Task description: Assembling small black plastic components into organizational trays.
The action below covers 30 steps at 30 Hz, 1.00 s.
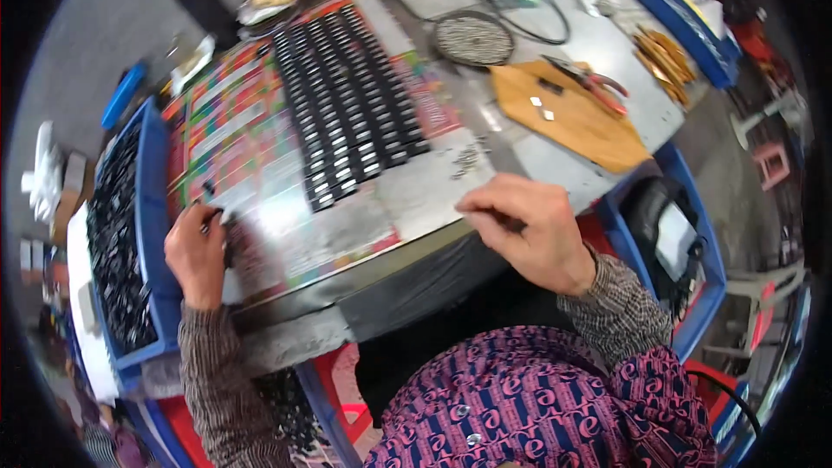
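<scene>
At the left of the table my left hand is closed, with a small black piece showing between its fingertips. More dark bits lie on the tabletop around those fingers. My right hand hovers over the front edge, thumb and forefinger pinched; whatever is between them is too small to tell. Just beyond it lies a little scatter of tiny metal pieces. Between the hands and farther back, several rows of black parts with shiny silver faces are laid out side by side on the patterned sheet.
A blue bin heaped with black parts stands left. On the right are brown cardboard, red-handled pliers, a round mesh-like disc and a blue crate. A black cylinder stands at the back left.
</scene>
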Each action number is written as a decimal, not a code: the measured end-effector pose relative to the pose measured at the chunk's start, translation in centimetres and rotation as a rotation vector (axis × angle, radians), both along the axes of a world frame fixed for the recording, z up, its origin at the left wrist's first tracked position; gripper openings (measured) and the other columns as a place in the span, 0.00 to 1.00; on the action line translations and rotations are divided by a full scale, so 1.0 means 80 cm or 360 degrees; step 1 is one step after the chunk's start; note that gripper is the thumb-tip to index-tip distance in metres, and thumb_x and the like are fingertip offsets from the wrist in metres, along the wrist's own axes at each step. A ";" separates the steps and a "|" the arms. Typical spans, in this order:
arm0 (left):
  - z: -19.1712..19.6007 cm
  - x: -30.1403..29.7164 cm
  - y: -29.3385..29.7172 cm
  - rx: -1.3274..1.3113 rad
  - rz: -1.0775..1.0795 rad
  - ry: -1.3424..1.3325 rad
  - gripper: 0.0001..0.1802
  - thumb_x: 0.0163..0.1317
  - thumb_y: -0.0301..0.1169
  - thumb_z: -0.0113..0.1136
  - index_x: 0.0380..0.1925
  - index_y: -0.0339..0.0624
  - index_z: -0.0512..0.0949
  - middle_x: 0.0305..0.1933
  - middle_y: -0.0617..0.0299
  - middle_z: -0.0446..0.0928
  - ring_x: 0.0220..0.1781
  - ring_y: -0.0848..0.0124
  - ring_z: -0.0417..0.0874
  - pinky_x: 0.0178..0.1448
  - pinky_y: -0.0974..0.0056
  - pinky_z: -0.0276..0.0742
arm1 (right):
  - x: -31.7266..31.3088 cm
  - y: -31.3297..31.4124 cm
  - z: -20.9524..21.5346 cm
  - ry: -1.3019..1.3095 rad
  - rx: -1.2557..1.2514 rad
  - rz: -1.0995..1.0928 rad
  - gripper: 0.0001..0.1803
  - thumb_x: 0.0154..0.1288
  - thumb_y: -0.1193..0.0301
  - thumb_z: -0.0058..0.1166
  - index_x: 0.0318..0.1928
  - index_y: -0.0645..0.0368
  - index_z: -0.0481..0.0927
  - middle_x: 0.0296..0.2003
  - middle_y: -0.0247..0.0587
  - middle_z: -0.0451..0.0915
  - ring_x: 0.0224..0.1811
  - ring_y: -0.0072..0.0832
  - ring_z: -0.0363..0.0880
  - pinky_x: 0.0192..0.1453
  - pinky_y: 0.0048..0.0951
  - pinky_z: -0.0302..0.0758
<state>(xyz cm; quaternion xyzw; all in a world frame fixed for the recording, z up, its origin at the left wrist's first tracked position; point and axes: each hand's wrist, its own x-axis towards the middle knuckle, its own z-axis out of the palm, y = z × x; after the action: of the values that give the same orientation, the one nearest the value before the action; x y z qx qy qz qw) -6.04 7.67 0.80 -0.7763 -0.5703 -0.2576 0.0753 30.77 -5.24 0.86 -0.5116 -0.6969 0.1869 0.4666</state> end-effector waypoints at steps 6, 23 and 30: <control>0.012 0.048 -0.042 -0.0169 -0.0122 -0.0370 0.04 0.59 0.22 0.59 0.34 0.33 0.78 0.22 0.60 0.76 0.20 0.78 0.72 0.26 0.69 0.67 | 0.120 0.032 -0.003 -0.0447 0.0067 -0.0565 0.06 0.57 0.78 0.58 0.36 0.66 0.81 0.28 0.39 0.81 0.27 0.24 0.77 0.32 0.25 0.72; 0.005 0.123 -0.117 -0.0455 -0.0252 -0.0617 0.06 0.55 0.18 0.62 0.34 0.33 0.80 0.26 0.60 0.78 0.22 0.78 0.72 0.28 0.71 0.67 | 0.181 0.095 -0.020 -0.0995 -0.0019 -0.0420 0.07 0.53 0.73 0.56 0.31 0.64 0.82 0.29 0.44 0.77 0.34 0.41 0.78 0.39 0.40 0.73; 0.004 0.134 -0.124 -0.0440 -0.0288 -0.0587 0.06 0.55 0.19 0.62 0.34 0.33 0.80 0.27 0.58 0.79 0.22 0.78 0.74 0.28 0.71 0.69 | 0.189 0.107 -0.019 -0.0948 -0.0081 -0.0405 0.07 0.49 0.74 0.59 0.30 0.65 0.82 0.27 0.46 0.79 0.30 0.41 0.80 0.37 0.38 0.74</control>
<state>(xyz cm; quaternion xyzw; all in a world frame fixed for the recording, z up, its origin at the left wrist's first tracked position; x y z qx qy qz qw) 4.65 -2.25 1.12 -0.7669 -0.5325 -0.3202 -0.1604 45.87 3.32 -0.66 -0.6382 -0.7284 -0.0134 0.2488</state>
